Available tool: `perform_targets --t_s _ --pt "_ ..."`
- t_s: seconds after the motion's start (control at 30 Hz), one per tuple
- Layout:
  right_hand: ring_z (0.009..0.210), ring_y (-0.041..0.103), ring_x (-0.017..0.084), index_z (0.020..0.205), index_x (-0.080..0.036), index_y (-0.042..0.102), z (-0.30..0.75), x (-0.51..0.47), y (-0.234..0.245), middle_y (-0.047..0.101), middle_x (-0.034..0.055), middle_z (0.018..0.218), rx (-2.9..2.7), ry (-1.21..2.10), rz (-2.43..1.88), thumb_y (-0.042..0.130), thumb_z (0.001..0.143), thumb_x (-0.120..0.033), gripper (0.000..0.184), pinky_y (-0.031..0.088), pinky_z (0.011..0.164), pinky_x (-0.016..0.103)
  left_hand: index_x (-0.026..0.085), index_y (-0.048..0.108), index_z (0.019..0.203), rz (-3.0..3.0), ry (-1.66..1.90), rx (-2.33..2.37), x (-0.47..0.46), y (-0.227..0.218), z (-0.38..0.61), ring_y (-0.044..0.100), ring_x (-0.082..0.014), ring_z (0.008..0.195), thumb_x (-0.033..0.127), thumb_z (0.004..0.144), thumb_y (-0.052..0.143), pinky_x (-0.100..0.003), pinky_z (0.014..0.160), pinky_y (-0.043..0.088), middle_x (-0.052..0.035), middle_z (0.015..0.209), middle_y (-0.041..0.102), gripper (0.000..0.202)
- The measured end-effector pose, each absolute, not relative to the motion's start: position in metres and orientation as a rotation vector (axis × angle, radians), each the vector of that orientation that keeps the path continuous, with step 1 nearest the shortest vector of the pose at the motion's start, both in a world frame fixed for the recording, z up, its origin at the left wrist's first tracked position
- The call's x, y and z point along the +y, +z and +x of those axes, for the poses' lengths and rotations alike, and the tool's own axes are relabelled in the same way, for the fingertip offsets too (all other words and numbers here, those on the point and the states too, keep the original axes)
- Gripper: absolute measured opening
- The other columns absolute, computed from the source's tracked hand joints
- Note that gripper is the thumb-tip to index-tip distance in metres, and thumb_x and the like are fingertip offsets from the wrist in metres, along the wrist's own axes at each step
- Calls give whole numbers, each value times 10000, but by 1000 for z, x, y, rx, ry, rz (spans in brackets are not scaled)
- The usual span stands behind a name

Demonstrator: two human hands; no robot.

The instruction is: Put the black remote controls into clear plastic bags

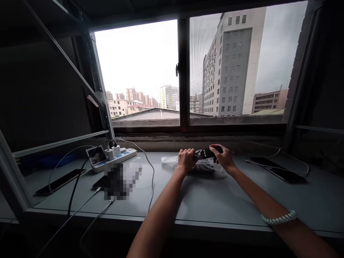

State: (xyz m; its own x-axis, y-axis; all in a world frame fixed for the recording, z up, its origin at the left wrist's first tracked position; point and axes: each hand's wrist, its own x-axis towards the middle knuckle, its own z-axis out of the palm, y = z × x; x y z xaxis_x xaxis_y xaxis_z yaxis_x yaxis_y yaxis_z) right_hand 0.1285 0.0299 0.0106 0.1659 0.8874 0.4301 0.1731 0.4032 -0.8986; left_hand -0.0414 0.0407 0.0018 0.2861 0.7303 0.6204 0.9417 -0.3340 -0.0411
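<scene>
A black remote control (206, 153) with rows of small buttons is held level between both hands, just above the grey desk. My left hand (186, 159) is wrapped round its left end. My right hand (223, 157) grips the right end, the thumb lying across the button face. Beneath the remote lies a clear plastic bag (169, 162) with dark items inside that I cannot make out. A pale green coiled band (279, 218) circles my right wrist.
A white power strip (129, 154) with plugged-in chargers stands at the back left. Phones (60, 182) (279, 170) lie at both sides, with cables (153, 179) trailing over the desk (228, 204). A metal frame post (100, 79) rises at left, before a window.
</scene>
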Motion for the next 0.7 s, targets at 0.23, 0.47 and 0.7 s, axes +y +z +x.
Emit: perform_targets --t_s 0.23,0.47,0.7 --pt "382 537 94 956 -144 645 125 30 7 618 46 762 -1414 866 -1028 560 735 -360 321 366 302 197 187 528 860 -2165 -714 -1462 38 4 -37 576 -197 848 251 751 523 -328 809 353 -46 901 634 127" --pt "516 617 131 1167 -213 559 121 23 8 640 54 915 -1501 1094 -946 598 740 -326 444 413 341 187 191 506 897 -2168 -710 -1397 34 3 -33 560 -200 863 301 798 495 -334 832 350 -49 922 603 148" --pt "490 592 124 1141 -215 547 109 27 -2 640 82 961 -1585 1108 -937 598 746 -361 424 426 353 207 205 466 942 -2127 -672 -1452 41 -4 -43 511 -203 931 241 807 496 -341 850 349 -49 981 558 143"
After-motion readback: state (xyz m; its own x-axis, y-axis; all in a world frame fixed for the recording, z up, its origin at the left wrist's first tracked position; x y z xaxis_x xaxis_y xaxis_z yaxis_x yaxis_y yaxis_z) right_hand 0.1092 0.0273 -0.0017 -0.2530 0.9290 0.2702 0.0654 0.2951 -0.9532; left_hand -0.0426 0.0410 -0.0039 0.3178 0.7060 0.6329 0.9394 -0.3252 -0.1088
